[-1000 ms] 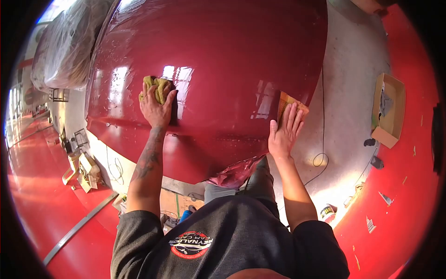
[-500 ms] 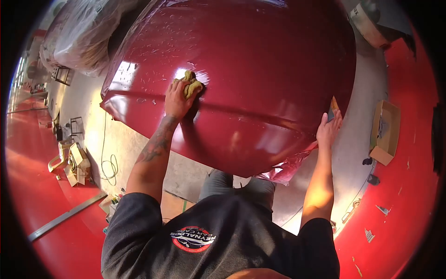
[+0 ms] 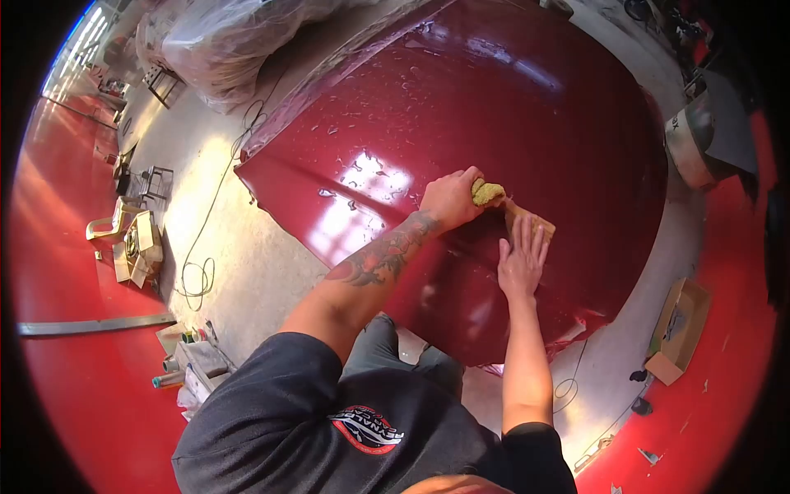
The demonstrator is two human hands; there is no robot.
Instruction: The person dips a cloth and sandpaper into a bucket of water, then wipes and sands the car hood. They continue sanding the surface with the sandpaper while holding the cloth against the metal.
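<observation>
A glossy dark red car hood (image 3: 576, 140) lies spread before me, beaded with water drops on its left part. My left hand (image 3: 450, 200) is closed around a crumpled yellow cloth (image 3: 488, 194) over the middle of the hood. Just right of and below it, my right hand (image 3: 523, 259) presses a flat tan sheet that looks like sandpaper (image 3: 539, 224) against the hood, fingers stretched along it. The cloth and the sheet's upper corner almost meet.
Plastic-wrapped bulk (image 3: 239, 41) stands at the upper left. A cable (image 3: 197, 280) coils on the concrete floor. Opened cardboard boxes (image 3: 141, 247) sit at left, another cardboard box (image 3: 679, 329) at right, and a pale round container (image 3: 691, 148) at upper right.
My left hand has moved right with the yellow cloth. My right hand has come in from the hood's right edge to its middle with the sheet. The view has turned and shifted.
</observation>
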